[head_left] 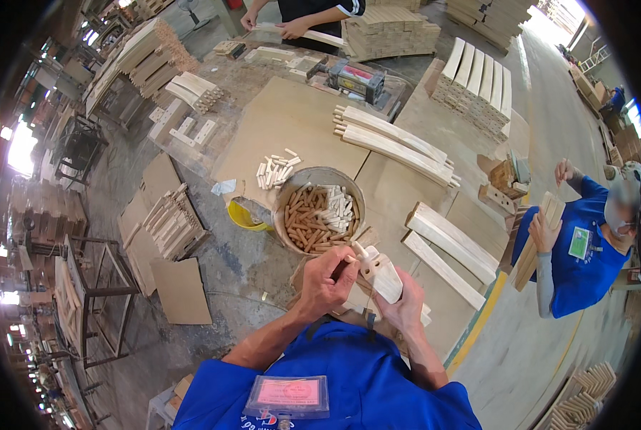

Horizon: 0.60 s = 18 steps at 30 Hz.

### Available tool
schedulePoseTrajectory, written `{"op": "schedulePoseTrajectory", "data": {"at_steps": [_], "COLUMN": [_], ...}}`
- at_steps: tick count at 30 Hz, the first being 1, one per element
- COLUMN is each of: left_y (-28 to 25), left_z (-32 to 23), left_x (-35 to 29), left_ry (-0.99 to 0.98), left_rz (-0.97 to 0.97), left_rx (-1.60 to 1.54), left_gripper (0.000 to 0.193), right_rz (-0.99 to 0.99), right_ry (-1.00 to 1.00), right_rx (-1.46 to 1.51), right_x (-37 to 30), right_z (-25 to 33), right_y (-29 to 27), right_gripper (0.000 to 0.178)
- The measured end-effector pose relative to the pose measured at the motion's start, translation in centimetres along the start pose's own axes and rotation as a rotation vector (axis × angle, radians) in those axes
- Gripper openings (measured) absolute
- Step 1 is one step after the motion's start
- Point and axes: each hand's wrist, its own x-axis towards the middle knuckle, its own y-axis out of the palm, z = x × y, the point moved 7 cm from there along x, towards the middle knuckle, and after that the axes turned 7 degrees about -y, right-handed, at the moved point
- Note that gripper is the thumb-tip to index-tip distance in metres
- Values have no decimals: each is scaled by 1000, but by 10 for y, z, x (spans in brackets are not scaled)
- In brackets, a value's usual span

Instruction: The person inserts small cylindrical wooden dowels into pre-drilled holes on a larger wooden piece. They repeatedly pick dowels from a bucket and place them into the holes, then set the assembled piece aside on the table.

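A pale wooden piece (pixel 382 278) with round holes in its end is gripped by my right hand (pixel 404 304), fingers wrapped round its side. One light dowel (pixel 360 250) sticks out of that end. Close beside it, my left hand (pixel 327 278) is closed in a pinch, with what looks like the tip of a small wooden dowel at its fingertips. Just beyond both hands stands a round bucket (pixel 281 235) holding brown dowels (pixel 307 216) and whitish dowels (pixel 340 208). More pale dowels (pixel 274 170) lie loose on the board behind it.
Curved slats with pegged ends (pixel 395 143) and thick wooden bars (pixel 453 244) lie to the right. A yellow container (pixel 247 215) sits left of the bucket. A clamp-like machine (pixel 356 80) stands farther back. One co-worker (pixel 578 244) holds wood at right; another (pixel 309 21) works across the table.
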Motion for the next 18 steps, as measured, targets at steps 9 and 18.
{"op": "schedulePoseTrajectory", "data": {"at_steps": [9,18], "left_y": [-2,4], "left_z": [28,35], "left_x": [49,33], "left_ry": [-463,-638], "left_rz": [354,347], "left_rx": [-142,-268], "left_gripper": [15,15], "right_rz": [11,142], "right_ry": [-3,-53], "right_rx": [-53,-191], "right_x": [17,28], "right_z": [-15,-11], "right_y": [7,-3], "right_gripper": [60,64]}}
